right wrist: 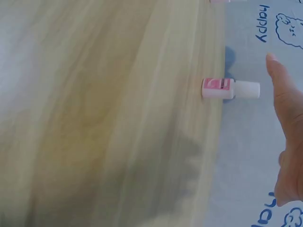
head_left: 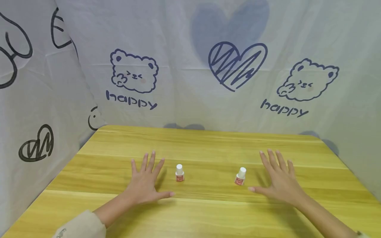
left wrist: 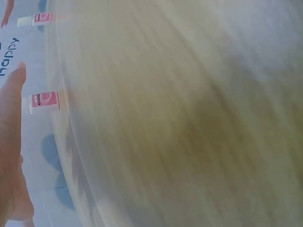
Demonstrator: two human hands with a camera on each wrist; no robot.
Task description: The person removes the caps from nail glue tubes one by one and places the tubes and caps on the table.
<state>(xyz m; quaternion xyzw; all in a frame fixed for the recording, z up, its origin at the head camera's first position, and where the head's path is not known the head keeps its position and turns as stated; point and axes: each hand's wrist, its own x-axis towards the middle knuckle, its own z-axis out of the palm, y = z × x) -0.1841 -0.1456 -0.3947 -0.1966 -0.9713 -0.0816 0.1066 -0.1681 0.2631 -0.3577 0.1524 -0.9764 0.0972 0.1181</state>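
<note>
The left bottle [head_left: 179, 174] and right bottle [head_left: 240, 176] stand on the table [head_left: 208, 218] between the left hand [head_left: 145, 183] and right hand [head_left: 280, 185], both empty, fingers spread, seemingly at a pre-grasp step, where gripping would call for moving inward and curling fingers.

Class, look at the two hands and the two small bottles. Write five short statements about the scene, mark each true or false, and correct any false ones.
1. A small white bottle with a pinkish-red label and a matching second bottle stand on the yellow wood-grain tabletop. True.
2. The person's left hand and right hand both have their fingers spread. True.
3. The right hand grips a bottle. False: neither hand holds one.
4. The two bottles touch each other. False: they stand apart, with tabletop showing between them.
5. In the head view, the white cloth backdrop with blue drawings shows the word "happy" twice. True.
</note>
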